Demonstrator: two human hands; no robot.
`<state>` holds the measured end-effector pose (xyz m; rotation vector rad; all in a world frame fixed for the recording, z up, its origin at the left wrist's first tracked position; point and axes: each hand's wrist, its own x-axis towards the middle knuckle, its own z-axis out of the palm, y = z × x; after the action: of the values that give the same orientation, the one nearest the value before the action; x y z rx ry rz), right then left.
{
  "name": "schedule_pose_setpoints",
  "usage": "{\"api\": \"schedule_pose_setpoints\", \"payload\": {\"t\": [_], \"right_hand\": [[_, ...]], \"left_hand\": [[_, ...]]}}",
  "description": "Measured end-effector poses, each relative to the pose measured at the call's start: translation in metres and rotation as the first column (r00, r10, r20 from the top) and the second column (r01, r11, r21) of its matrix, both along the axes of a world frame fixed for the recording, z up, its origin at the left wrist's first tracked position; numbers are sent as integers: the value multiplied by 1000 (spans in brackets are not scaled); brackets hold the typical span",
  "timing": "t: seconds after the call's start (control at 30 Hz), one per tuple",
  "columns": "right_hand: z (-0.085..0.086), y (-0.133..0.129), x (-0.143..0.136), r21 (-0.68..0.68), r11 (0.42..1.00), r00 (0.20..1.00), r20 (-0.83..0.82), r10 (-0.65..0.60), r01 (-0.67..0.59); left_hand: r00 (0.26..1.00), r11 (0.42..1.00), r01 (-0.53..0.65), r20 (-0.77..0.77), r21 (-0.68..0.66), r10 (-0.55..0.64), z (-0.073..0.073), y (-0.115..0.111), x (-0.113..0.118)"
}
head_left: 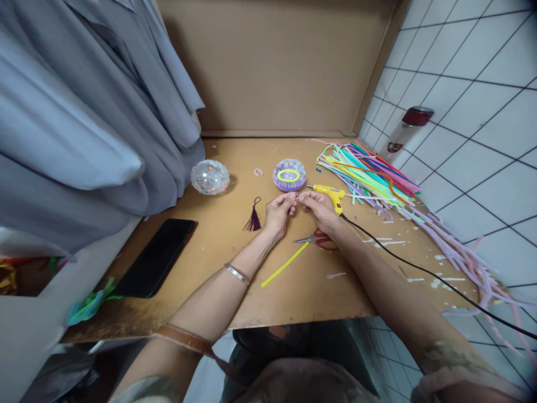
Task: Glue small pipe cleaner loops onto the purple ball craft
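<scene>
Near the middle of the desk [226, 249], the left hand [280, 212] and the right hand [318, 207] were brought almost together, with both forearms stretched forward and angled inward. Each grip was drawn into a pinch, thumb pressed against the curled fingers; whether anything was held between the tips could not be told. A silver bangle [236, 272] was worn on the left wrist. Just beyond the fingertips, a purple ball [289, 175] was marked by a yellow ring [278, 176] on its near face. Beside the right hand, a yellow glue gun [330, 193] was laid, its handle partly covered. Red-handled scissors [312, 239] were partly hidden by the right wrist, and a yellow strip [284, 265] was stretched from near their blades toward the desk's front edge. Left of the left hand, a dark tassel [253, 218] was laid flat. Farther out, a clear ball [210, 177], a black phone [157, 257] and heaped colored stems [369, 173] were seen.
</scene>
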<state>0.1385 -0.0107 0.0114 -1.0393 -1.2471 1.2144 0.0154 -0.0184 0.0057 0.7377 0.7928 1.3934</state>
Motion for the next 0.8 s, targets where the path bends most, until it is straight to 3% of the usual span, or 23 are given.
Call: {"api": "schedule_pose_setpoints", "payload": {"t": [0.47, 0.6, 0.8], "right_hand": [[4, 2, 4, 13, 999, 999, 32, -37, 36], [6, 0, 4, 19, 999, 998, 51, -31, 30], [8, -2, 4, 7, 1000, 1000, 22, -17, 17]], "left_hand": [[976, 978, -208, -66, -6, 207, -2, 15, -17], [923, 959, -237, -272, 156, 272, -5, 17, -25], [774, 901, -179, -508, 396, 377, -3, 11, -28]]}}
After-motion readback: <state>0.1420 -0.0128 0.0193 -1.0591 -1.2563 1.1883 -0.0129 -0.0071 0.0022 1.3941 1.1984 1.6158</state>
